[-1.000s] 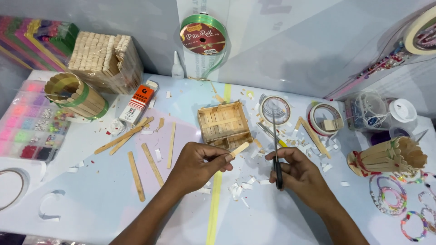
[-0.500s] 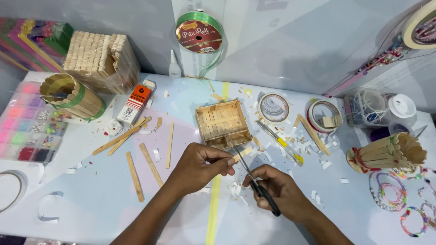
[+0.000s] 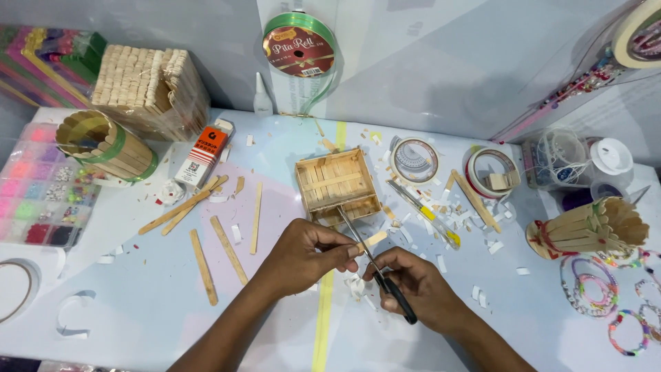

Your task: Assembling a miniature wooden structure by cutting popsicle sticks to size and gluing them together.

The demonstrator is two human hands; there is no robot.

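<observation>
Black-handled scissors (image 3: pixel 375 265) in the right hand, blades angled toward eleven o'clock, meeting a short pale wooden stick piece (image 3: pixel 374 239) just beside the left fingertips.

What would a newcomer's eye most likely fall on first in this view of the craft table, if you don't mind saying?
Probably the two hands at the bottom centre: the right hand works black-handled scissors against a small stick piece pinched by the left hand. Just above them sits a small open box of wooden sticks. A green ribbon spool stands out against the back wall.
</observation>
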